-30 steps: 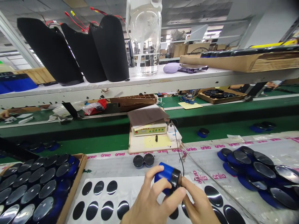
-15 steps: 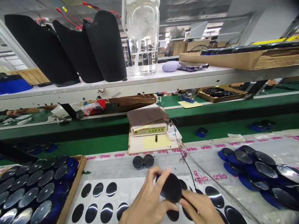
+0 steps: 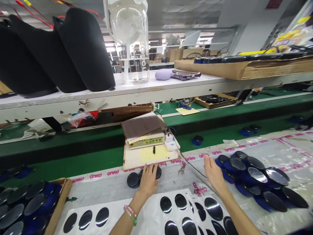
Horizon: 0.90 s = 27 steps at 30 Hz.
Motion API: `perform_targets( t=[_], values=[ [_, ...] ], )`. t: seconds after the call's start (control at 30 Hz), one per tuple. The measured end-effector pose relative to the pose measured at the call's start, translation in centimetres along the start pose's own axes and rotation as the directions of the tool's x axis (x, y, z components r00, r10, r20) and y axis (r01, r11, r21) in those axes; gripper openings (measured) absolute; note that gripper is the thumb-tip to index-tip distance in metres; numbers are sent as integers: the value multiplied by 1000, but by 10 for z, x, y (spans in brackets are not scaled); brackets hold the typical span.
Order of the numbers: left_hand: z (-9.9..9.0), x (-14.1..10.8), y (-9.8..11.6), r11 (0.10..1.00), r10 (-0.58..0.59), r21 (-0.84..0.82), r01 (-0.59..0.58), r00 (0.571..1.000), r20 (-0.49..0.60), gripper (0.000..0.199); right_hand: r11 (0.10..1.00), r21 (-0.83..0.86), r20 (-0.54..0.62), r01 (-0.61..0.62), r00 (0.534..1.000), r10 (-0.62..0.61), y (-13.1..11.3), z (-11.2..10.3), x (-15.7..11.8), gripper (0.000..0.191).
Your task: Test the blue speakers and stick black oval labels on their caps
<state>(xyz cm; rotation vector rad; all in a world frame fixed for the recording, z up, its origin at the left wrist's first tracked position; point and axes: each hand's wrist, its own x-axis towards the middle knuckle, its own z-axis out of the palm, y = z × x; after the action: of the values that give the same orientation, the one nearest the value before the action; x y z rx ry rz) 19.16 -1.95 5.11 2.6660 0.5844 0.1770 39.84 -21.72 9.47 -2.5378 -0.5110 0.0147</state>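
The left hand (image 3: 149,179) rests flat, fingers spread, on round black-topped pucks (image 3: 133,180) near the workbench's (image 3: 114,187) far edge, while the right hand (image 3: 214,174), open and empty, touches the heap of blue discs (image 3: 254,178) at the right edge.

The word "anko" is printed in pink, again and again, along the tape (image 3: 102,174) that runs across the plastic sheet (image 3: 281,153) on the table, and once more near the middle front (image 3: 201,189). Lettering on the clear bottle (image 3: 128,42) on the shelf is too blurred to read.
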Motion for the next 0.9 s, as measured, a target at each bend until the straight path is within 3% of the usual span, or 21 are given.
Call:
perform_targets(
  t=[0.1, 0.23, 0.33, 0.4, 0.53, 0.73, 0.9],
  values=[
    [4, -6, -13, 995, -51, 89, 54, 998, -40, 76, 989, -49, -18, -140, 990, 139, 4, 22, 70, 32],
    [1, -16, -35, 974, -125, 179, 136, 990, -70, 84, 977, -71, 3, -202, 979, 202, 10, 46, 140, 33],
    [-4, -19, -51, 972, -93, 214, 101, 995, -46, 86, 980, -51, 39, -194, 980, 196, 15, 55, 165, 32],
    [-6, -19, -58, 970, -61, 232, 65, 998, -24, 85, 984, -27, 43, -178, 983, 179, 19, 58, 168, 30],
    [-11, -15, -71, 966, -23, 259, 16, 999, 27, 75, 993, 59, 16, -107, 994, 106, 24, 54, 140, 32],
    [-28, -3, -88, 963, 25, 267, -44, 997, 75, 73, 968, 249, -1, -13, 1000, 13, 25, 17, 53, 60],
    [-24, 1, -65, 973, 49, 223, -57, 998, 39, 86, 884, 467, 18, 15, 1000, -26, 10, -21, -17, 59]
  ],
)
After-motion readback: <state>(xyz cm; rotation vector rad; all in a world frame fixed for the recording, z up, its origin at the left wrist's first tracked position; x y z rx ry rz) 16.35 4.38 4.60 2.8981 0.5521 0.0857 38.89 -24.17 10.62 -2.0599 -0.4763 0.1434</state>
